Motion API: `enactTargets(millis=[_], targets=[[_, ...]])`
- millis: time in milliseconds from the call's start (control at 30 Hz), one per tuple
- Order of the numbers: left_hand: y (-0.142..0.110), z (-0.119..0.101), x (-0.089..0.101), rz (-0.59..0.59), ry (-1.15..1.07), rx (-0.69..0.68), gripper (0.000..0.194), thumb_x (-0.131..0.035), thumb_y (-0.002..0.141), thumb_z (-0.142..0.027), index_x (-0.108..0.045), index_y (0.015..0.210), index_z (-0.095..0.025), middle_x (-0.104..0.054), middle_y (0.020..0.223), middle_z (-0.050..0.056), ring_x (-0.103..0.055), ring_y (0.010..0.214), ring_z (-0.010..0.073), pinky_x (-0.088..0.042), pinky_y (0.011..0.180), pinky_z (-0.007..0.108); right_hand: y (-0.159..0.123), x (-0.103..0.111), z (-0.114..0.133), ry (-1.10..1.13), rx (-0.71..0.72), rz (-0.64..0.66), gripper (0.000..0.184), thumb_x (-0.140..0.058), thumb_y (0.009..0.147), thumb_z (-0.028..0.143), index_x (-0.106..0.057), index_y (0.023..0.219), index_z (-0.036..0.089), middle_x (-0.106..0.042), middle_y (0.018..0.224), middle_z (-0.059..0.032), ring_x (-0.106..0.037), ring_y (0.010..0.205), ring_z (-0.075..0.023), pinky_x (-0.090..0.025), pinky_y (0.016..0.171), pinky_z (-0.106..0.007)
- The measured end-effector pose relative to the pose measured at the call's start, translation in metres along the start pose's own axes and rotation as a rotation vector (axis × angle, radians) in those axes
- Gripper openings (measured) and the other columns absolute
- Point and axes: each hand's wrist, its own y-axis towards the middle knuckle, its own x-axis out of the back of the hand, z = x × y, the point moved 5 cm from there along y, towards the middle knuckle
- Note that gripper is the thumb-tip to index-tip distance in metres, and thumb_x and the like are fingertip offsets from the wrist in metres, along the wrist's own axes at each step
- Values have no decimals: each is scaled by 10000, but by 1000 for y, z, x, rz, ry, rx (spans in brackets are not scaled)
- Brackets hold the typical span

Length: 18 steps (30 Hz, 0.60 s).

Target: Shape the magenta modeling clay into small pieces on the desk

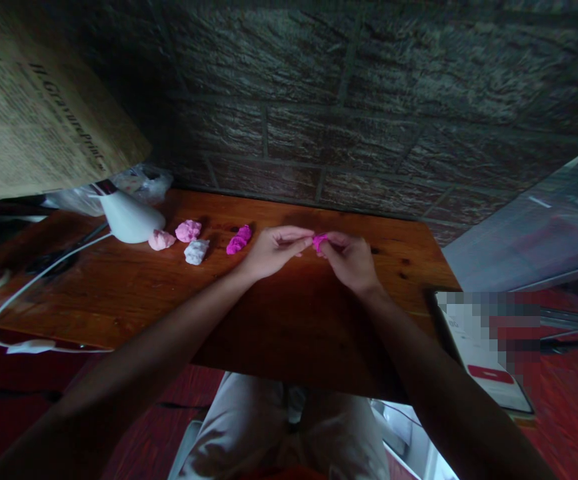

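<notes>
Both hands meet over the far middle of a wooden table (pixel 133 293). My left hand (pixel 273 250) and my right hand (pixel 349 260) pinch a small bright pink lump (pixel 319 241) between their fingertips. To the left on the table lie a magenta lump (pixel 239 240), a white lump (pixel 196 251), a light pink lump (pixel 188 231) and a pale pink lump (pixel 161 240).
A white lamp base (pixel 129 217) with a newspaper-print shade (pixel 33 120) stands at the back left, its white cable (pixel 29 287) trailing to the table's front edge. A brick-patterned wall (pixel 369 100) runs behind. A dark board with a paper (pixel 479 360) lies at right.
</notes>
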Motion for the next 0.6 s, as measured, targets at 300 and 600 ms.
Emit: enactTargets(millis=[300,600], targets=[[0,1,3,-63,-38,68,426,-844,763,-474,-793,1048,-163,-811,1103,116,-770,986,248,-641,808,370,1,-6,-2,204,-91,41,236,-658,847,364,-786,990,228,-814,930,-39,-749,821,-196,-588,820,-352],[-1,-2,2,-44,-51,73,419,-817,791,-476,-791,1074,-168,-806,1127,113,-763,1009,235,-636,826,355,4,-4,-7,287,-128,46,238,-734,817,417,-797,958,236,-810,911,-33,-732,796,-190,-604,785,-352]])
